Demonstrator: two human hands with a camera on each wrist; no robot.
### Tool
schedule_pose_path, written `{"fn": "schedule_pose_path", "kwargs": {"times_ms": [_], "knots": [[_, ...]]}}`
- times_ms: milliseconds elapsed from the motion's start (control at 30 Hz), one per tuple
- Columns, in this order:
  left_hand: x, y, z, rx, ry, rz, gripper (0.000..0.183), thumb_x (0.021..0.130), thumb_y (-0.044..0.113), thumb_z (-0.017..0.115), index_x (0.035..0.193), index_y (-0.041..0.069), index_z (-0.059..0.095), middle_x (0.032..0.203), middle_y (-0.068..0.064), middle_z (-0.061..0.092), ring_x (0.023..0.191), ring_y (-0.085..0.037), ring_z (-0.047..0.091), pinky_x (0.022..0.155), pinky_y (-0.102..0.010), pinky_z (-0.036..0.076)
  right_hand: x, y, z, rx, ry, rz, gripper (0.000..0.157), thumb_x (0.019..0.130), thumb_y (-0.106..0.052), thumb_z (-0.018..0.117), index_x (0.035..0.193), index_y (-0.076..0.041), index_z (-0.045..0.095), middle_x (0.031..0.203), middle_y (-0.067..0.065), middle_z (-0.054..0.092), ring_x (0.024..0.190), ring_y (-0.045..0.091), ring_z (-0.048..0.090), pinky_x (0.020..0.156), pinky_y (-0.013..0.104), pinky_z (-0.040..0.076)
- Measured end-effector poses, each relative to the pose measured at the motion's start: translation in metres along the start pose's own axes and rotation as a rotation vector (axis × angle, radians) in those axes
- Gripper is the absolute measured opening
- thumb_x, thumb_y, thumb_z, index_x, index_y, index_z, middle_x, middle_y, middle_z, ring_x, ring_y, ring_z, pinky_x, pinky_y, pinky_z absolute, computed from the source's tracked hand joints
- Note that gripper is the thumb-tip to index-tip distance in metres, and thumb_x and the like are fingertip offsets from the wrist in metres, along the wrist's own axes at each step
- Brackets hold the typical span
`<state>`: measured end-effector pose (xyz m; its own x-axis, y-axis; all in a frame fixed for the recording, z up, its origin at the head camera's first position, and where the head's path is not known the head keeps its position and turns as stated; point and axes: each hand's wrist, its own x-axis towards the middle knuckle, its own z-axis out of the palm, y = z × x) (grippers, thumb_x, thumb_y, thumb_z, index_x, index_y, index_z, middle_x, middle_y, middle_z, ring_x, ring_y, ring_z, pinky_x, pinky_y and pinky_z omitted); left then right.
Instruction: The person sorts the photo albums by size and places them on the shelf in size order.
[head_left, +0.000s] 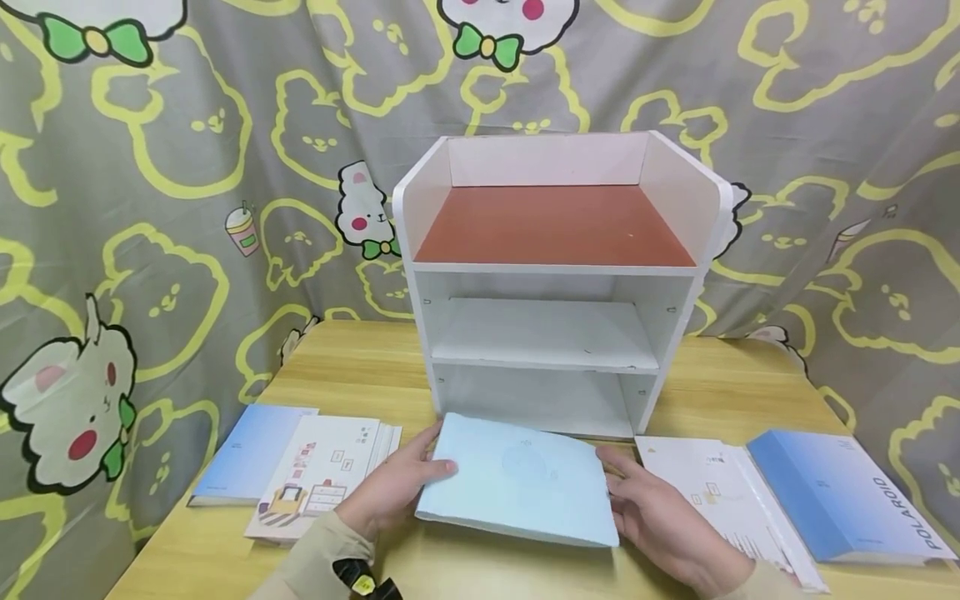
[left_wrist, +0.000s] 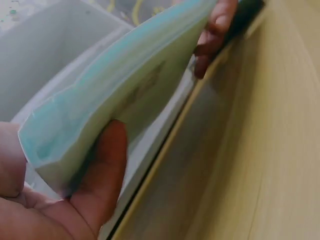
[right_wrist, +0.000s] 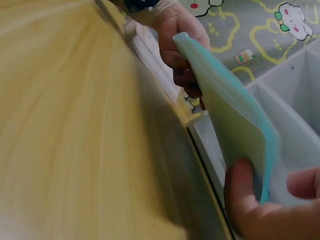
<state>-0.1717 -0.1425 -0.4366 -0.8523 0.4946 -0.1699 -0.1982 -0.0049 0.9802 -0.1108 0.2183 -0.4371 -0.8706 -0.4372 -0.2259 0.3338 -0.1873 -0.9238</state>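
A thin light-blue book (head_left: 517, 479) is held slightly tilted above the table, in front of the shelf. My left hand (head_left: 401, 483) grips its left edge, with the thumb on the upper cover in the head view. At the opposite edge, my right hand (head_left: 656, 517) pinches the book. From the left wrist view, the book (left_wrist: 145, 85) shows its pale underside, and the left hand (left_wrist: 85, 195) wraps its near corner. In the right wrist view, the right hand (right_wrist: 265, 215) has the book (right_wrist: 230, 110) between thumb and fingers.
A white shelf unit (head_left: 547, 333) with a reddish-brown top panel (head_left: 551, 225) stands on the wooden table (head_left: 352, 358). On the left lie a blue book (head_left: 243, 458) and white illustrated books (head_left: 322, 467). White books (head_left: 708, 492) and a blue POLAROID book (head_left: 847, 492) lie on the right.
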Motion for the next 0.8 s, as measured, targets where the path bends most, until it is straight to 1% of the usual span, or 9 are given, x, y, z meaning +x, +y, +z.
{"fn": "schedule_pose_path", "kwargs": {"times_ms": [133,200,233,367,467,567,667,733,800], "knots": [[-0.004,0.007,0.006,-0.049,-0.003,0.013,0.075,0.104,0.017,0.056,0.16,-0.001,0.009,0.136,-0.026,0.057,0.106,-0.033,0.067,0.09,-0.041,0.057,-0.007,-0.006,0.008,-0.001,-0.053,-0.017,0.075,0.109,-0.014,0.041,0.161,-0.006,-0.012,0.164,0.024,-0.014,0.135,0.024,0.045,0.107,0.044,0.045],[-0.007,0.01,0.01,-0.045,-0.031,0.034,0.073,0.105,0.017,0.055,0.16,-0.001,0.012,0.139,-0.024,0.055,0.109,-0.031,0.066,0.091,-0.039,0.056,-0.011,-0.01,0.013,-0.043,-0.055,-0.04,0.075,0.108,-0.012,0.041,0.161,-0.007,-0.012,0.164,0.026,-0.014,0.132,0.028,0.048,0.103,0.046,0.049],[-0.009,0.011,0.011,-0.046,-0.059,0.032,0.072,0.104,0.016,0.056,0.161,0.003,0.014,0.137,-0.024,0.057,0.105,-0.031,0.067,0.086,-0.039,0.058,-0.014,-0.012,0.014,-0.064,-0.047,-0.062,0.074,0.108,-0.01,0.041,0.161,-0.007,-0.011,0.164,0.027,-0.007,0.122,0.026,0.056,0.094,0.04,0.055],[-0.02,0.02,0.018,-0.012,-0.192,0.026,0.083,0.101,0.013,0.063,0.163,0.027,0.01,0.127,-0.028,0.061,0.088,-0.035,0.071,0.07,-0.041,0.062,-0.025,-0.026,0.022,-0.257,0.075,-0.101,0.068,0.108,-0.011,0.043,0.164,-0.015,0.004,0.168,0.013,-0.008,0.144,0.029,0.028,0.101,0.031,0.049],[-0.027,0.031,0.022,0.068,-0.212,0.025,0.09,0.098,0.013,0.066,0.161,0.041,0.007,0.106,-0.029,0.067,0.068,-0.038,0.071,0.058,-0.049,0.061,-0.034,-0.039,0.027,-0.39,0.141,-0.122,0.064,0.109,-0.017,0.045,0.164,-0.024,0.014,0.169,-0.001,-0.008,0.15,0.027,-0.003,0.109,0.034,0.039],[-0.033,0.045,0.027,0.18,-0.142,0.07,0.098,0.097,0.013,0.068,0.159,0.048,0.001,0.095,-0.024,0.07,0.062,-0.039,0.07,0.055,-0.056,0.058,-0.041,-0.05,0.033,-0.412,0.147,-0.194,0.064,0.109,-0.019,0.046,0.164,-0.027,0.014,0.168,-0.003,-0.01,0.149,0.028,-0.006,0.095,0.036,0.05],[-0.037,0.061,0.034,0.285,-0.041,0.142,0.099,0.097,0.014,0.069,0.158,0.051,0.0,0.099,-0.019,0.071,0.063,-0.04,0.069,0.055,-0.057,0.058,-0.044,-0.057,0.039,-0.371,0.156,-0.304,0.067,0.109,-0.017,0.048,0.164,-0.026,0.011,0.168,-0.003,-0.016,0.15,0.026,-0.011,0.088,0.017,0.049],[-0.038,0.069,0.039,0.321,0.034,0.195,0.098,0.098,0.014,0.069,0.157,0.052,0.001,0.106,-0.016,0.071,0.065,-0.039,0.068,0.055,-0.053,0.059,-0.046,-0.06,0.044,-0.386,0.184,-0.385,0.069,0.108,-0.015,0.049,0.164,-0.024,0.01,0.168,-0.001,-0.017,0.151,0.026,-0.017,0.093,0.009,0.041],[-0.039,0.075,0.044,0.338,0.108,0.249,0.093,0.099,0.013,0.067,0.158,0.051,0.005,0.113,-0.014,0.068,0.067,-0.038,0.067,0.056,-0.048,0.059,-0.047,-0.061,0.049,-0.412,0.214,-0.463,0.069,0.108,-0.013,0.049,0.164,-0.022,0.009,0.169,-0.001,-0.015,0.15,0.023,-0.02,0.104,0.004,0.024]]}}
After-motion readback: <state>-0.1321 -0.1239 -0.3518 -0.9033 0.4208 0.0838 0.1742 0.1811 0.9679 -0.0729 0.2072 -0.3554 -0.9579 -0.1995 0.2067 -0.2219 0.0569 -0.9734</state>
